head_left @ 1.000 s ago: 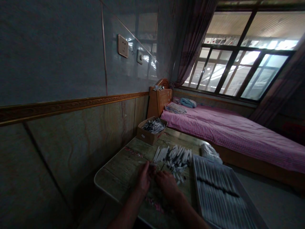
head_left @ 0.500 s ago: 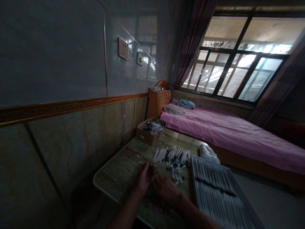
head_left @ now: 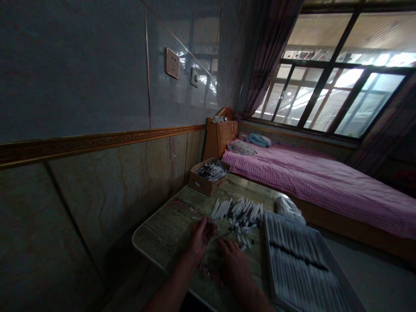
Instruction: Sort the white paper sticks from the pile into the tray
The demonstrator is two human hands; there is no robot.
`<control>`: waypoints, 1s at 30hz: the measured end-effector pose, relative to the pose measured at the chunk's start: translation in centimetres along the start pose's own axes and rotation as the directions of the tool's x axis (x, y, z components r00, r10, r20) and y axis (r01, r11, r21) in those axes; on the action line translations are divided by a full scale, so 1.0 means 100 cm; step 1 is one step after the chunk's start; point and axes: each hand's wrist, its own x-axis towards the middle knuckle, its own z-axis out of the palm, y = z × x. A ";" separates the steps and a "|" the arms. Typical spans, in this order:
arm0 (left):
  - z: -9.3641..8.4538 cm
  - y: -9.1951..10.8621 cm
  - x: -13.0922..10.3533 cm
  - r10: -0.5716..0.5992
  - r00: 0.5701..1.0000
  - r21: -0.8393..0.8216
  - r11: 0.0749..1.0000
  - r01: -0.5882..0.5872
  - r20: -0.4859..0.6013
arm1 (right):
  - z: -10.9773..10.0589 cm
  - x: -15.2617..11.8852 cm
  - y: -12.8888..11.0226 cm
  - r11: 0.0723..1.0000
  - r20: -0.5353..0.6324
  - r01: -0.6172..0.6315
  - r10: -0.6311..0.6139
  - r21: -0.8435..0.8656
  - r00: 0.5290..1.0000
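Note:
My left hand (head_left: pixel 199 239) is raised over the table, its fingers closed around a pale, slim pen-like tube (head_left: pixel 211 222); the dim light hides its details. My right hand (head_left: pixel 235 262) is beside it, lower and apart, palm down with fingers reaching forward; nothing shows in them. Just beyond the fingertips lies a loose pile of short white and dark pen-like tubes (head_left: pixel 242 214), some lined up side by side on its left. A shallow tray (head_left: pixel 267 242) right of my right hand holds rows of long whitish sticks crossed by a dark band.
A cardboard box (head_left: pixel 202 186) full of similar white and dark pieces stands at the table's far left corner, near the tiled wall. A clear plastic bag (head_left: pixel 289 209) lies behind the tray. Past the table (head_left: pixel 156 236) is a bed (head_left: pixel 292 167) with a pink checked cover.
My hands were close together and have drawn apart. The right one has moved away from the left, its fingers now more stretched toward the pile. The view has shifted slightly.

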 end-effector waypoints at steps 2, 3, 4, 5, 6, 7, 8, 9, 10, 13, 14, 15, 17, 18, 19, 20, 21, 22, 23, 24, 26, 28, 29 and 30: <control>-0.001 0.000 0.001 -0.002 1.000 0.004 1.000 0.002 0.006 | 0.005 0.004 -0.002 0.999 -0.014 0.039 -0.039 -0.021 0.999; -0.001 0.000 0.001 -0.003 1.000 0.005 1.000 0.003 0.008 | 0.006 0.008 -0.003 0.997 -0.018 0.068 -0.069 -0.039 0.997; -0.002 0.001 0.002 -0.004 1.000 0.003 1.000 0.004 0.008 | 0.007 0.012 -0.004 0.993 -0.008 0.097 -0.098 -0.065 0.995; -0.002 0.001 0.003 -0.008 1.000 -0.002 1.000 0.008 0.005 | 0.008 0.017 -0.005 0.987 0.018 0.125 -0.124 -0.097 0.992; -0.003 0.002 0.004 -0.012 1.000 -0.009 1.000 0.012 -0.002 | 0.008 0.022 -0.006 0.979 0.059 0.155 -0.148 -0.135 0.987; -0.004 0.002 0.005 -0.021 1.000 -0.018 1.000 0.020 -0.011 | 0.009 0.027 -0.006 0.967 0.104 0.188 -0.172 -0.173 0.980; -0.005 0.003 0.006 -0.030 0.999 -0.027 0.999 0.030 -0.022 | 0.009 0.031 -0.007 0.952 0.140 0.223 -0.196 -0.209 0.970; -0.006 0.003 0.007 -0.038 0.999 -0.034 0.999 0.037 -0.034 | 0.010 0.034 -0.008 0.936 0.160 0.258 -0.224 -0.238 0.961; -0.006 0.003 0.007 -0.045 0.998 -0.038 0.998 0.043 -0.044 | 0.011 0.036 -0.009 0.920 0.165 0.295 -0.258 -0.259 0.952; -0.006 0.003 0.007 -0.035 0.999 -0.034 0.999 0.034 -0.042 | 0.016 0.038 -0.009 0.871 0.134 0.389 -0.365 -0.300 0.921; -0.006 0.003 0.006 -0.030 0.999 -0.030 0.999 0.029 -0.033 | 0.018 0.038 -0.009 0.858 0.124 0.409 -0.389 -0.313 0.913; -0.006 0.003 0.006 -0.028 0.999 -0.025 0.999 0.027 -0.023 | 0.019 0.038 -0.008 0.847 0.116 0.420 -0.405 -0.325 0.907; -0.005 0.003 0.005 -0.031 0.999 -0.016 0.999 0.030 -0.015 | 0.020 0.038 -0.007 0.839 0.109 0.426 -0.415 -0.338 0.903; -0.005 0.003 0.005 -0.034 0.999 -0.016 0.999 0.034 -0.019 | 0.020 0.037 -0.007 0.843 0.111 0.421 -0.409 -0.335 0.906; -0.004 0.004 0.004 -0.035 0.999 -0.023 0.999 0.035 -0.025 | 0.018 0.037 -0.006 0.853 0.111 0.405 -0.391 -0.330 0.914; -0.004 0.004 0.004 -0.036 0.999 -0.034 0.999 0.035 -0.033 | 0.015 0.035 -0.006 0.868 0.112 0.380 -0.364 -0.320 0.925; -0.003 0.004 0.004 -0.033 0.999 -0.048 0.998 0.030 -0.044 | 0.012 0.033 -0.006 0.886 0.113 0.348 -0.329 -0.307 0.937; -0.002 0.004 0.004 -0.029 0.998 -0.062 0.998 0.026 -0.053 | 0.008 0.031 -0.005 0.906 0.105 0.308 -0.290 -0.289 0.951; -0.001 0.005 0.004 -0.027 0.998 -0.072 0.997 0.022 -0.057 | 0.003 0.027 -0.005 0.928 0.084 0.264 -0.251 -0.262 0.964; 0.000 0.005 0.003 -0.024 0.998 -0.078 0.997 0.020 -0.057 | -0.001 0.023 -0.004 0.949 0.051 0.219 -0.214 -0.226 0.976; 0.001 0.005 0.002 -0.020 0.998 -0.083 0.996 0.016 -0.052 | -0.008 0.015 0.000 0.984 -0.067 0.129 -0.137 -0.119 0.988; 0.001 0.004 0.001 -0.011 1.000 -0.082 0.997 0.009 -0.027 | -0.010 0.008 0.005 0.997 -0.248 0.047 -0.031 0.059 0.968; 0.001 0.004 0.001 -0.007 1.000 -0.080 0.997 0.006 -0.016 | -0.011 0.006 0.008 0.984 -0.343 0.021 0.041 0.176 0.938; 0.001 0.004 0.000 -0.005 1.000 -0.076 0.997 0.004 -0.005 | -0.011 0.005 0.010 0.954 -0.427 0.004 0.131 0.301 0.895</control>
